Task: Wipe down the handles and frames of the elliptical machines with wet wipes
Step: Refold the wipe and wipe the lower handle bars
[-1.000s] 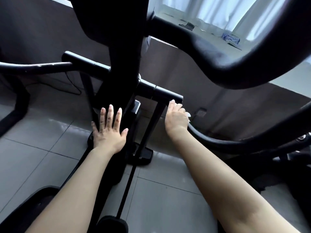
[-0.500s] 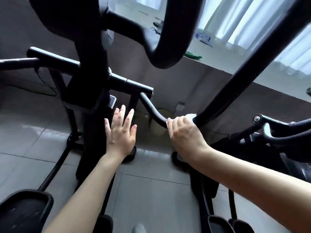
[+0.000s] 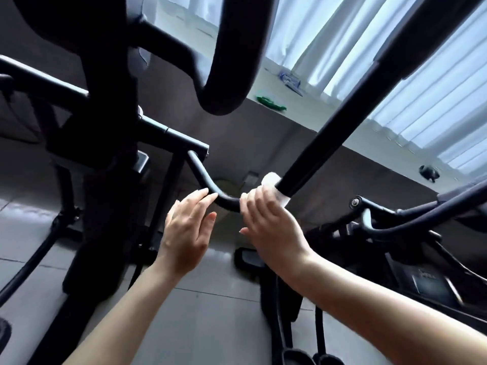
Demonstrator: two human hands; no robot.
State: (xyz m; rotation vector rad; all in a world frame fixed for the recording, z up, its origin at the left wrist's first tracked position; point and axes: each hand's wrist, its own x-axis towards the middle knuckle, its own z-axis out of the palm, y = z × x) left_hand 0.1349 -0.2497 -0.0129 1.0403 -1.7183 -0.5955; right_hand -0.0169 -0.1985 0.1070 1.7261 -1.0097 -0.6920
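The black frame of the elliptical machine (image 3: 105,159) fills the left half of the frame, with its thick column going from the upper left down to the grey tiled floor (image 3: 210,325) at the bottom. A long straight bar (image 3: 342,114) of the machine crosses from the upper right corner down to the centre, and there it joins a thinner curved bar (image 3: 203,177) that bends to the left. Behind, in the upper right, pale curtains (image 3: 395,61) hang over a window ledge (image 3: 303,111) on which lie a green object (image 3: 268,102) and a blue packet (image 3: 290,80) — both too small to identify. At the right edge, parts of a second machine (image 3: 395,219) show, somewhat blurred. The right hand (image 3: 266,219), in the centre, has its fingers curled over the low end of the straight bar and presses a white wet wipe (image 3: 276,189) around it; the wipe shows above the fingers, wrapped on the bar. The left hand (image 3: 188,227), just beside it on the left, is flat with straight fingers — the fingertips reach the curved bar, but whether they touch it I cannot tell. It holds nothing.
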